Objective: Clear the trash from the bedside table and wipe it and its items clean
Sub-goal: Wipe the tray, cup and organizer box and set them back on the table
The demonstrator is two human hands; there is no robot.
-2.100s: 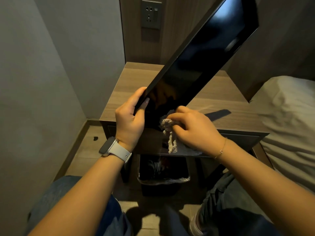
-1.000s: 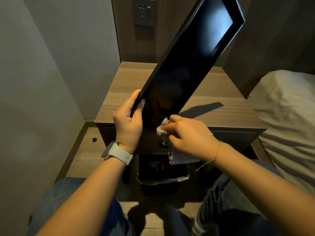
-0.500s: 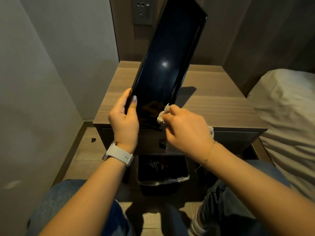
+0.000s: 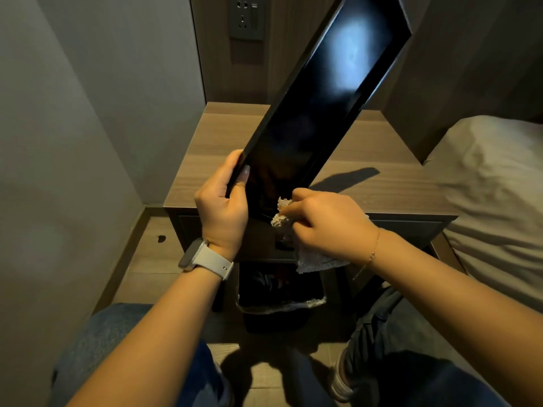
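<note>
A grey wall fills the left side, and a small dark mark on the wooden floor at its foot cannot be identified. The left hand, with a pale-strapped watch on its wrist, is wrapped around the near left edge of a long black tray, thumb laid on the glossy inner face. The tray is held up off the worktop, tilted so that its far end rises toward the upper right, where the corner is cut off by the top of the frame; a blurred patch of light is reflected in it, and its near end is lost in darkness between the hands. Below, under the worktop's near edge, a black bin with a clear liner is seen, its contents too dark to make out. A wall socket is partly cropped at the top. The right hand is clenched around a crumpled pale cloth, which is pressed against the tray's near right corner; most of the cloth is hidden beneath the fingers. A thin bracelet is worn on that wrist. At the far right, a bed in pale linen is partly cut off.
</note>
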